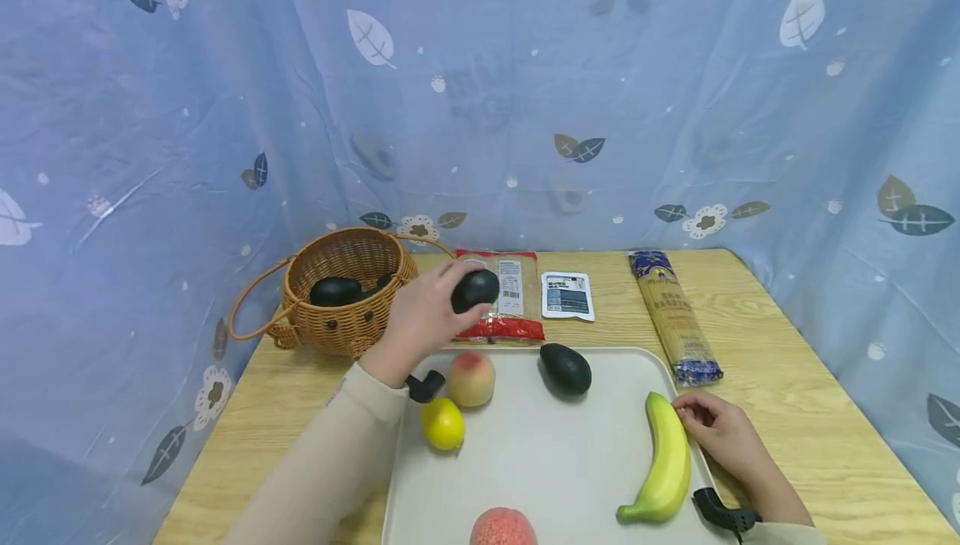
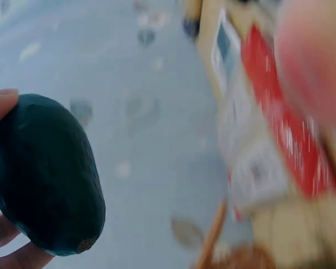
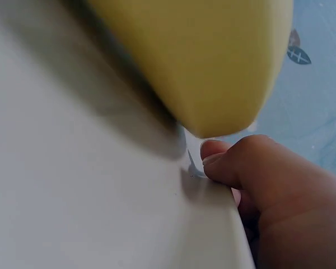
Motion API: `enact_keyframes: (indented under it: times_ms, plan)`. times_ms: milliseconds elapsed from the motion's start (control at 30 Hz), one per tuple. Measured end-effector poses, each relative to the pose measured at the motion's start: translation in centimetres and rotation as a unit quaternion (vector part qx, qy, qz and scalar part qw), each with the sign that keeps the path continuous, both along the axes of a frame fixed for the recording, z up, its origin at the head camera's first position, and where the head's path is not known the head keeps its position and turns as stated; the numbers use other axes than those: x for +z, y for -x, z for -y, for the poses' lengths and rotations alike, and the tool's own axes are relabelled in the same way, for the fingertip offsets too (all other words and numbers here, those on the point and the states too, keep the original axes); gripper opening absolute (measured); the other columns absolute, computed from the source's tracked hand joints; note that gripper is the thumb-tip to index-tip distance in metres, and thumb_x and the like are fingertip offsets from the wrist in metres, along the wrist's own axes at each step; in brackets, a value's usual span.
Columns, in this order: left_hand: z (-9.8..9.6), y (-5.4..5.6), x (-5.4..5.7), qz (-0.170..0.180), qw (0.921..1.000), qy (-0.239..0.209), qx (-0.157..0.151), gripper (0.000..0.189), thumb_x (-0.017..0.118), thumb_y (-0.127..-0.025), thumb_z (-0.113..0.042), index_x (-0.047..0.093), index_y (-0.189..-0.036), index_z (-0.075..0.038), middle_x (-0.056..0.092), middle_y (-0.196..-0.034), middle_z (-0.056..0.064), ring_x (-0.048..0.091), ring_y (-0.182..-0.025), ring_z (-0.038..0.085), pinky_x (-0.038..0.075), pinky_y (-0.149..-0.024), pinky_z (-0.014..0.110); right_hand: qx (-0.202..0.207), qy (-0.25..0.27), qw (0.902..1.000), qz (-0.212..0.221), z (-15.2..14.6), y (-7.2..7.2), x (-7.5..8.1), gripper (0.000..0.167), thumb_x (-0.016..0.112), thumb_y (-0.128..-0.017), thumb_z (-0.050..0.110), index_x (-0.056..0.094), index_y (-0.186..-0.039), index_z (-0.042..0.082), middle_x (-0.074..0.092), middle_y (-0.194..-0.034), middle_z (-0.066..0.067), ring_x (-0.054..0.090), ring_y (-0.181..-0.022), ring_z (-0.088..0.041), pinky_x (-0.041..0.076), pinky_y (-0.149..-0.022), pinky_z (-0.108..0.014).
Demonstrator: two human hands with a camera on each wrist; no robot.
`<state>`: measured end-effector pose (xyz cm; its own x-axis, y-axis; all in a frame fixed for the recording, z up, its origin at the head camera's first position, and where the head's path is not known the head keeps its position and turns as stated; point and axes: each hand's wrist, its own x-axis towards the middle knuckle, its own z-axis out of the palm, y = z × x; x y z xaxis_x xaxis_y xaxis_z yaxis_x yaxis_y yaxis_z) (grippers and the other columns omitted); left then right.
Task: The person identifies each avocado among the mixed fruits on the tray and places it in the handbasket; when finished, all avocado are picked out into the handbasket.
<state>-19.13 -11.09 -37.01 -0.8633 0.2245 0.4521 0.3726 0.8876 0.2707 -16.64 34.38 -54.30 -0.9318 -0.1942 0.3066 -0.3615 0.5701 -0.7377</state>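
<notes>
My left hand holds a dark green avocado in the air, between the wicker basket and the red-edged packet. In the left wrist view, the thumb and fingers curve around that avocado. Another dark avocado lies in the basket beside a partly hidden dark thing. My right hand is at the right side of the white tray, where thumb and finger pinch the rim near the banana. A third avocado lies on the tray.
Also on the tray are a yellow lemon, a pale peach and a pink peach. Behind it lie a red-edged packet, a small white packet and a noodle packet. A blue curtain surrounds the table.
</notes>
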Motion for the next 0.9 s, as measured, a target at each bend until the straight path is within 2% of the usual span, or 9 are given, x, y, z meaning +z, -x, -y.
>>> enact_keyframes:
  times_ms: [133, 300, 400, 500, 633, 733, 800, 900]
  plan:
    - [4.2, 0.2, 0.7, 0.004, 0.9973, -0.009, 0.073, 0.060, 0.080, -0.091, -0.048, 0.061, -0.144, -0.025, 0.065, -0.130, 0.006, 0.070, -0.101, 0.030, 0.057, -0.074, 0.050, -0.003, 0.000, 1.0000, -0.003, 0.0, -0.2, 0.0, 0.017, 0.070, -0.091, -0.012, 0.073, -0.099, 0.003, 0.059, -0.079, 0.006, 0.051, -0.070, -0.006, 0.044, -0.059, -0.022]
    - [8.8, 0.1, 0.7, 0.013, 0.9890, -0.024, 0.145, 0.064, 0.078, -0.093, -0.048, 0.057, -0.147, -0.022, 0.063, -0.130, 0.013, 0.069, -0.101, 0.038, 0.055, -0.074, 0.056, -0.008, -0.007, 0.9999, 0.004, 0.0, -0.1, 0.0, 0.017, 0.070, -0.092, -0.010, 0.073, -0.099, 0.005, 0.058, -0.079, 0.007, 0.050, -0.070, -0.006, 0.044, -0.059, -0.023]
    - [11.0, -0.2, 0.6, 0.027, 0.9815, -0.037, 0.186, 0.065, 0.077, -0.095, -0.047, 0.055, -0.150, -0.021, 0.060, -0.136, 0.017, 0.067, -0.101, 0.042, 0.053, -0.075, 0.059, -0.005, -0.009, 0.9999, 0.006, 0.1, 0.0, 0.1, 0.017, 0.070, -0.092, -0.010, 0.073, -0.100, 0.005, 0.058, -0.079, 0.006, 0.050, -0.070, -0.007, 0.044, -0.059, -0.024]
    - [12.5, -0.6, 0.6, 0.045, 0.9747, -0.052, 0.213, 0.067, 0.075, -0.096, -0.048, 0.052, -0.153, -0.020, 0.057, -0.142, 0.019, 0.065, -0.106, 0.045, 0.051, -0.077, 0.063, -0.005, -0.007, 0.9999, 0.009, 0.2, 0.1, 0.1, 0.017, 0.069, -0.092, -0.010, 0.073, -0.099, 0.005, 0.058, -0.079, 0.005, 0.051, -0.070, -0.008, 0.044, -0.059, -0.024]
    - [13.5, -0.7, 0.3, 0.059, 0.9699, -0.060, 0.228, 0.068, 0.074, -0.097, -0.046, 0.050, -0.155, -0.019, 0.052, -0.147, 0.021, 0.059, -0.115, 0.048, 0.051, -0.075, 0.065, -0.007, -0.011, 0.9998, 0.017, 0.1, 0.1, 0.1, 0.016, 0.069, -0.093, -0.009, 0.073, -0.100, 0.005, 0.058, -0.080, 0.005, 0.050, -0.070, -0.007, 0.044, -0.059, -0.024]
    - [13.5, -0.6, -0.3, 0.049, 0.9702, -0.065, 0.228, 0.065, 0.076, -0.098, -0.039, 0.050, -0.154, -0.018, 0.048, -0.148, 0.023, 0.053, -0.122, 0.048, 0.051, -0.070, 0.060, -0.010, -0.013, 0.9997, 0.020, 0.1, 0.0, 0.1, 0.016, 0.070, -0.093, -0.009, 0.073, -0.101, 0.004, 0.058, -0.081, 0.005, 0.050, -0.071, -0.007, 0.044, -0.060, -0.024]
    - [13.0, -0.5, -0.7, 0.032, 0.9730, -0.066, 0.219, 0.063, 0.077, -0.097, -0.035, 0.052, -0.152, -0.017, 0.047, -0.147, 0.023, 0.049, -0.127, 0.046, 0.051, -0.065, 0.057, -0.011, -0.010, 0.9997, 0.022, 0.1, 0.0, 0.1, 0.015, 0.070, -0.093, -0.009, 0.073, -0.101, 0.003, 0.058, -0.081, 0.005, 0.050, -0.071, -0.007, 0.044, -0.060, -0.023]
    - [11.4, -0.5, -1.2, 0.010, 0.9807, -0.064, 0.184, 0.059, 0.079, -0.096, -0.032, 0.057, -0.148, -0.017, 0.049, -0.142, 0.021, 0.051, -0.123, 0.043, 0.051, -0.062, 0.053, -0.009, -0.007, 0.9997, 0.020, 0.0, -0.1, 0.0, 0.015, 0.071, -0.093, -0.010, 0.073, -0.102, 0.002, 0.058, -0.081, 0.004, 0.050, -0.071, -0.006, 0.044, -0.060, -0.023]
